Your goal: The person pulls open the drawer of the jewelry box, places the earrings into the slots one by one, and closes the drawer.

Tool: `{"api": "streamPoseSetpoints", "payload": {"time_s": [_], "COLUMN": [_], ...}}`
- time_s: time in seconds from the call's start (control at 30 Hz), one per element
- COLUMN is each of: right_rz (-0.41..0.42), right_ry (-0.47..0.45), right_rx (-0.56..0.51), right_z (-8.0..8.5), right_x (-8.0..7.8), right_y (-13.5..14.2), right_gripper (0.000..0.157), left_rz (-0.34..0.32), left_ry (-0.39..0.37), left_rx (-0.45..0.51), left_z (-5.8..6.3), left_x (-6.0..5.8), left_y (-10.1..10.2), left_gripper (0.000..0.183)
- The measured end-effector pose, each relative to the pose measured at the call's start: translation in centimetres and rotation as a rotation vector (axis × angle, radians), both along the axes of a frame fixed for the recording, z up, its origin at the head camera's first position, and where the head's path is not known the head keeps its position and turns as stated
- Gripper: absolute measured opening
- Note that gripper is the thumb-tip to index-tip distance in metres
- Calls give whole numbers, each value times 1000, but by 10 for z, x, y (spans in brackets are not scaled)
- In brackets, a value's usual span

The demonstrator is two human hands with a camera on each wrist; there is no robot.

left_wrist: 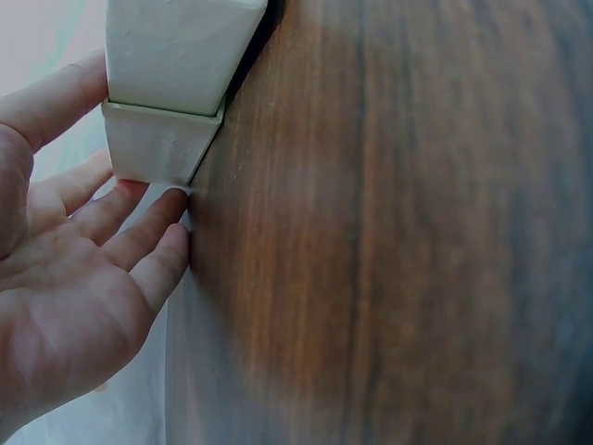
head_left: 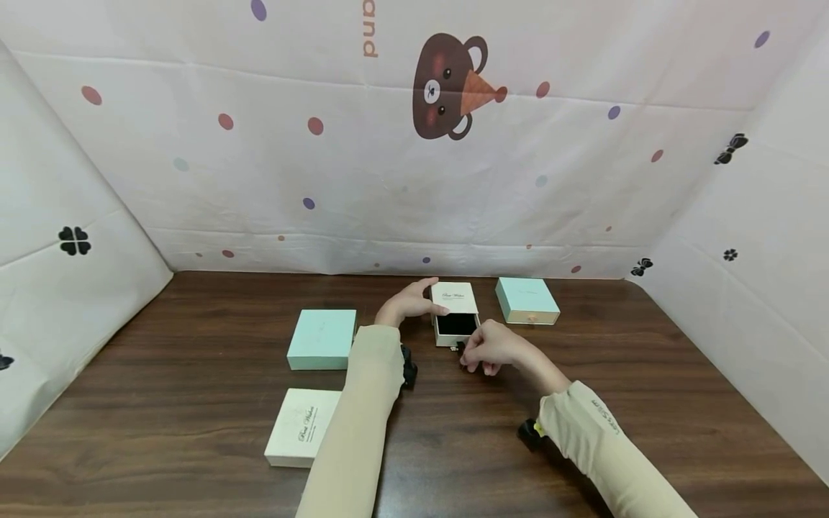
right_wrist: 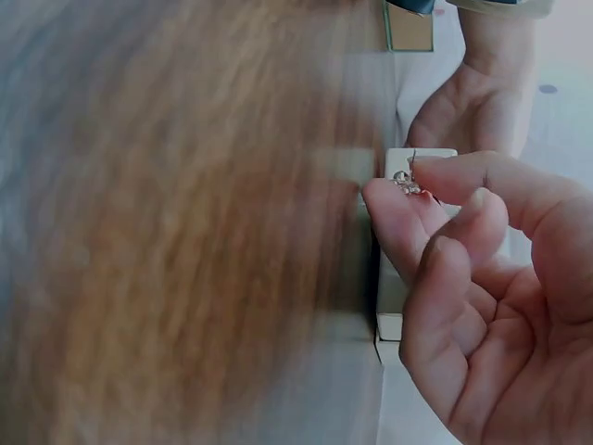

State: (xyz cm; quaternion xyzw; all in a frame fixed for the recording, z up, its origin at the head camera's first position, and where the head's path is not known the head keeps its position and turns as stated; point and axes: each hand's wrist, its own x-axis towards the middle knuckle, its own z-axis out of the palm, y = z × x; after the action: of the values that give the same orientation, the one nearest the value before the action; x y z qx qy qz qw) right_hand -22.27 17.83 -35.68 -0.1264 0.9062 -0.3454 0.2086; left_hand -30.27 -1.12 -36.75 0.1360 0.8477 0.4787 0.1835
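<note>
A white drawer box (head_left: 454, 296) with dark lettering stands at the back centre, its drawer (head_left: 456, 325) partly pulled out to show a black lining. My left hand (head_left: 414, 301) holds the box's sleeve from the left, thumb at the front edge of the top and forefinger at the back corner. In the left wrist view the other fingers lie along the end of the white box (left_wrist: 167, 139). At the drawer's front right corner, my right hand (head_left: 494, 347) pinches a small silvery earring (right_wrist: 405, 182) with a thin pin between thumb and forefinger.
A mint-green box (head_left: 322, 339) stands left of my left forearm, and a white lettered box (head_left: 302, 426) sits nearer, partly hidden by the sleeve. Another mint box (head_left: 527, 299) is at the back right. A patterned cloth (head_left: 401, 173) rises behind the brown table (head_left: 162, 403).
</note>
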Motion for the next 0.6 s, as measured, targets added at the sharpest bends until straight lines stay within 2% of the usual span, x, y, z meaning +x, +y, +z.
{"api": "streamPoseSetpoints", "payload": {"time_s": [0.27,0.6], "right_rz": [-21,49], "right_ry": [-94,-122], "right_rx": [-117,-191], "right_z": [3,5], "right_x": [1,-2], "right_y": [4,10], "right_gripper": [8,20], "left_rz": [4,15], "left_ry": [-1,12], "left_rx": [-12,-11], "left_z": [0,-3], "left_x": [-1,-3], "left_y": [1,2], "left_gripper": [77,78]}}
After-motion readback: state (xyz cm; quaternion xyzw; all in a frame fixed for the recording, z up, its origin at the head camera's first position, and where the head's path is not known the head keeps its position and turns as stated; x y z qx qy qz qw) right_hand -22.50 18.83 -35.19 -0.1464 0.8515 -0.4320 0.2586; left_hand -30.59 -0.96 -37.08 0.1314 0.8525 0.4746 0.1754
